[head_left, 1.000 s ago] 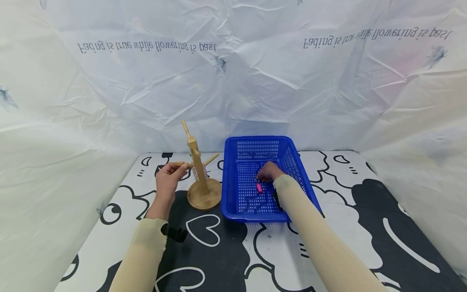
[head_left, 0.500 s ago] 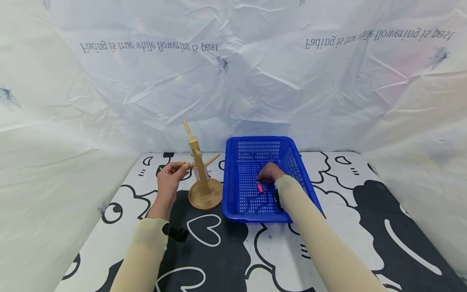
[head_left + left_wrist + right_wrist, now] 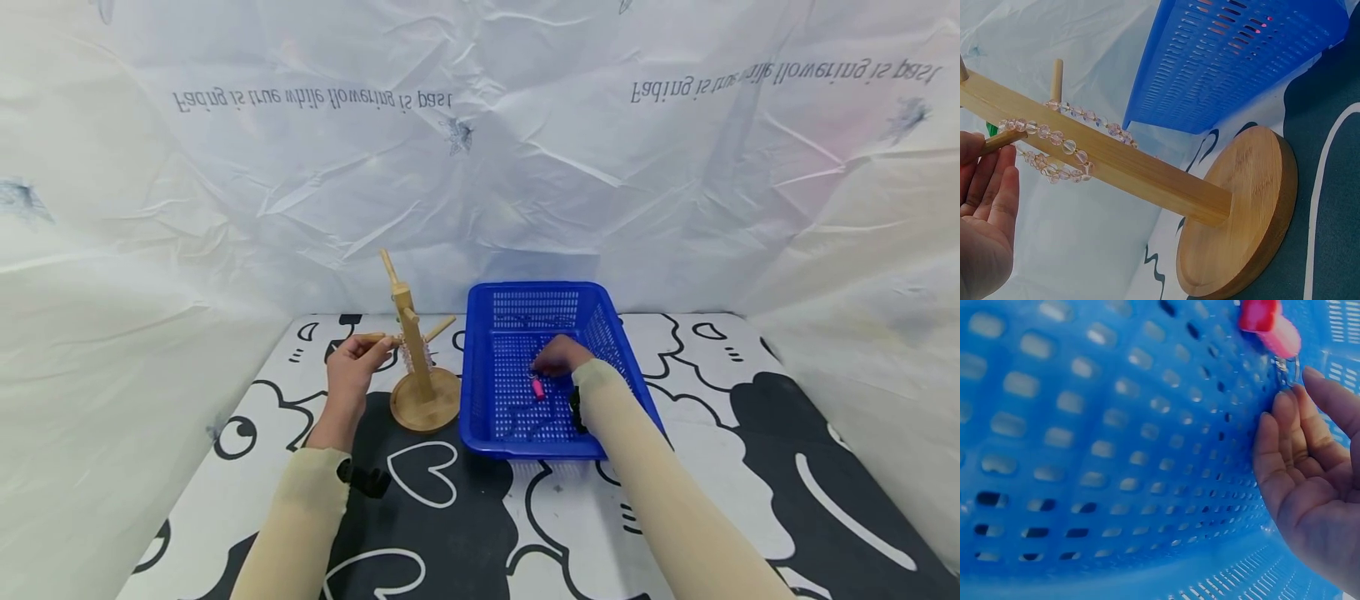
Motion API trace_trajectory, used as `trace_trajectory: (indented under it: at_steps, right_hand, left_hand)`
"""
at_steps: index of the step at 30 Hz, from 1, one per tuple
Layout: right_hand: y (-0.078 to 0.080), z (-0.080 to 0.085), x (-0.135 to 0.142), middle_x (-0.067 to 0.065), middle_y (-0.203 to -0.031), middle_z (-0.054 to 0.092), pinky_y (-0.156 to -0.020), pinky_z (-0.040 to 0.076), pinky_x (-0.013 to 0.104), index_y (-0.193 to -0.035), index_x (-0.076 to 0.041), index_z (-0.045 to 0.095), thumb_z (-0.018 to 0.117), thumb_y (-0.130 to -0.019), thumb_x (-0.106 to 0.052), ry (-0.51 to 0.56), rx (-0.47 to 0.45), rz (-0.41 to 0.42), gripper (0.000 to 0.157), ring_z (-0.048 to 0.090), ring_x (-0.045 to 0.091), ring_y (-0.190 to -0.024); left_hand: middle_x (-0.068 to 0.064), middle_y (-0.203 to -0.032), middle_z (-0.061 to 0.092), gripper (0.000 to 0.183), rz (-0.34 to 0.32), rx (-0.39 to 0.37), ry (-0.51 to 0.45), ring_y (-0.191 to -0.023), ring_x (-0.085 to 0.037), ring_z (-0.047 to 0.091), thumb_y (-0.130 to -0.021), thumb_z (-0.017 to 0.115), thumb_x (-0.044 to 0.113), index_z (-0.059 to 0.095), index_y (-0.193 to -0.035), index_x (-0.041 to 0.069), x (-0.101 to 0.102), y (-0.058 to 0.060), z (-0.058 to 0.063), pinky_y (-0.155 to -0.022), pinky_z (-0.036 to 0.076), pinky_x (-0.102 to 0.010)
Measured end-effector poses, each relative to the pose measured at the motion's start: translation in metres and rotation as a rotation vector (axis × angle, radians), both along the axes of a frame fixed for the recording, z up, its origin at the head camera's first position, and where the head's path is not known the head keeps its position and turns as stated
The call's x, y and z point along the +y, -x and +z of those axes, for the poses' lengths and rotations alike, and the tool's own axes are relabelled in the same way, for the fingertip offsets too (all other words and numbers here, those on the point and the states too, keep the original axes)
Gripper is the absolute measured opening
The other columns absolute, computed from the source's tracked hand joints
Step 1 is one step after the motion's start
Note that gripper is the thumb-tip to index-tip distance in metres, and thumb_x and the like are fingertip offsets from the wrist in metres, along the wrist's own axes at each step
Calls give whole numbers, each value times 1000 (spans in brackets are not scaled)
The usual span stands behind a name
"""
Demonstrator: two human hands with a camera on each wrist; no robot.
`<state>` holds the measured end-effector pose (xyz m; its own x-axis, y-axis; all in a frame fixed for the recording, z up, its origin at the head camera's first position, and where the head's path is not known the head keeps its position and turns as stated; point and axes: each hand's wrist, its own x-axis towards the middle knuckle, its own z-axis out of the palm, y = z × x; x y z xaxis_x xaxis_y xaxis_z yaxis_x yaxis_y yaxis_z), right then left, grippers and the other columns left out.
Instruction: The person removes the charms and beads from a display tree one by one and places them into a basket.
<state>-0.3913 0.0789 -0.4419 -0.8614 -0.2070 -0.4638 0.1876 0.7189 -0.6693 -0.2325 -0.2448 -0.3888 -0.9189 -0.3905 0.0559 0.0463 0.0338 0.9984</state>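
In the head view, the left hand (image 3: 354, 367) is at the left side of a wooden rack (image 3: 417, 350) with a round base and several pegs. Its thumb and fingers pinch one peg (image 3: 1002, 141), as the left wrist view shows. A pale pink beaded bracelet (image 3: 1069, 147) hangs on that peg, and more clear beads lie around the post. The right hand (image 3: 558, 356) is down inside the blue basket (image 3: 471, 367). Its fingertips are at the metal ring (image 3: 1262, 28) end of a pink keychain (image 3: 1280, 331), thumb and forefinger closing on the ring.
The basket stands just right of the rack base (image 3: 426, 402), with dark thin strands (image 3: 525, 417) on its floor. A black and white patterned cloth (image 3: 450, 533) covers the table. White sheeting (image 3: 375, 183) rises behind and at both sides.
Both hands hold their places at the rack and in the basket. The whole head view has shifted slightly, so everything appears a little farther right.
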Motion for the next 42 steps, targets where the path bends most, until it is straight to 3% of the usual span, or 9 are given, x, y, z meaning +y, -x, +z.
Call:
trace_trajectory:
  at_steps: [6, 9, 12, 18, 22, 25, 27, 30, 42]
  right_hand:
    - [-3, 13, 4, 4, -88, 69, -86, 63, 32, -108, 1, 73, 70, -97, -16, 31, -20, 37, 21, 67, 16, -84]
    - [1, 20, 6, 1, -77, 65, -78, 61, 32, -86, -5, 72, 68, -98, -18, 58, -16, 94, 19, 62, 14, -73]
    - [0, 31, 4, -4, -61, 49, -64, 49, 29, -62, -15, 53, 64, -100, -19, 87, -7, 142, 40, 46, 11, -58]
    - [-10, 52, -4, -6, -57, 36, -64, 36, 31, -60, -16, 41, 58, -103, -18, 170, 71, 169, 47, 29, 11, -54]
    - [-16, 61, -11, -5, -65, 43, -69, 41, 32, -71, -12, 51, 58, -105, -19, 240, 100, 168, 35, 38, 13, -61]
    - [-22, 68, -18, 2, -85, 58, -84, 54, 37, -98, -4, 65, 58, -105, -21, 286, 105, 164, 20, 57, 19, -81]
    - [-26, 73, -24, 11, -112, 66, -103, 56, 44, -122, -1, 64, 59, -105, -22, 316, 97, 158, 28, 65, 28, -108]
    - [-32, 83, -34, 20, -148, 54, -120, 45, 54, -146, 1, 49, 58, -106, -23, 371, 78, 159, 48, 51, 40, -141]
    - [-57, 96, -67, 23, -153, 50, -119, 46, 50, -151, 0, 45, 57, -106, -20, 548, 85, 135, 50, 53, 39, -140]
  left_hand:
    - [22, -78, 66, 33, -4, -11, -7, -78, 7, 68, -98, 70, 19, 63, -120, -4, 1, 2, 1, -78, 59, -10]
    - [21, -78, 66, 32, -7, -13, -12, -78, 7, 68, -98, 70, 19, 63, -119, -4, 0, 2, 1, -79, 59, -10]
    - [22, -78, 66, 31, -8, -8, -10, -78, 7, 68, -98, 70, 18, 63, -119, -4, 0, 3, 2, -79, 59, -10]
    - [23, -78, 67, 31, -7, 1, 1, -77, 7, 68, -98, 70, 18, 63, -119, -4, -1, 3, 3, -78, 59, -10]
    - [22, -77, 67, 31, -11, 0, 4, -77, 7, 68, -98, 70, 18, 64, -118, -4, -1, 2, 3, -78, 59, -10]
    - [22, -77, 67, 31, -11, -3, 6, -77, 7, 68, -98, 70, 19, 64, -118, -4, -1, 2, 3, -78, 59, -10]
    - [22, -77, 67, 31, -12, -2, 6, -77, 7, 68, -98, 71, 19, 64, -118, -4, -1, 2, 3, -78, 59, -10]
    - [22, -78, 67, 32, -14, 1, 5, -78, 6, 69, -98, 71, 19, 64, -118, -4, -1, 2, 3, -78, 59, -10]
    - [22, -78, 67, 31, -13, -8, 1, -79, 5, 69, -98, 71, 19, 64, -117, -3, -2, 0, 2, -80, 60, -11]
